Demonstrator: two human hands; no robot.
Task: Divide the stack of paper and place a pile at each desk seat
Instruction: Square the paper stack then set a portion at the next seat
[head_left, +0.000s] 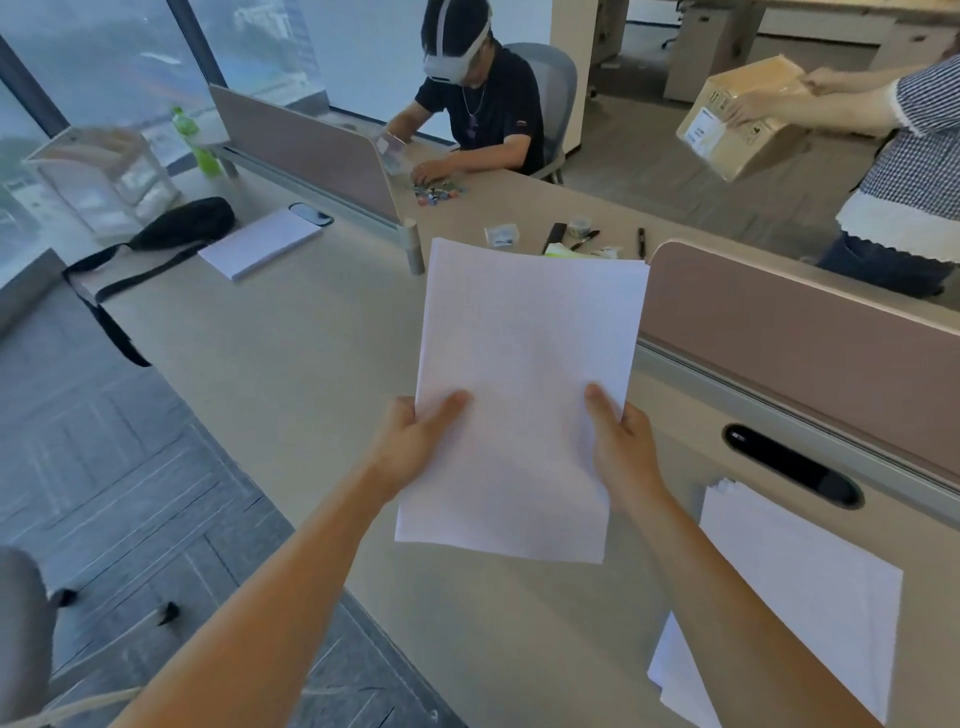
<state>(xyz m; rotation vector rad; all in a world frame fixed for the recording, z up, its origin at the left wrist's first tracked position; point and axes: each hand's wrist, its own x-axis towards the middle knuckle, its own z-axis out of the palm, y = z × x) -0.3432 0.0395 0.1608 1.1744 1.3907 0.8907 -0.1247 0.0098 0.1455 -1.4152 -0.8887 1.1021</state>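
White paper pile (524, 384) pinched by left hand (410, 441) + right hand (621, 447) | lower flat onto desk (291, 374), edges squared, clear of pile by right (800, 587)

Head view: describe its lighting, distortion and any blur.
Head view: soft daylight from the windows at upper left, with only faint shadows on the beige desk; wide-angle bending curves the desk edges and pink divider panels; the white paper stack held in both hands is sharp; the green plastic bottle and the brown cardboard box look soft.
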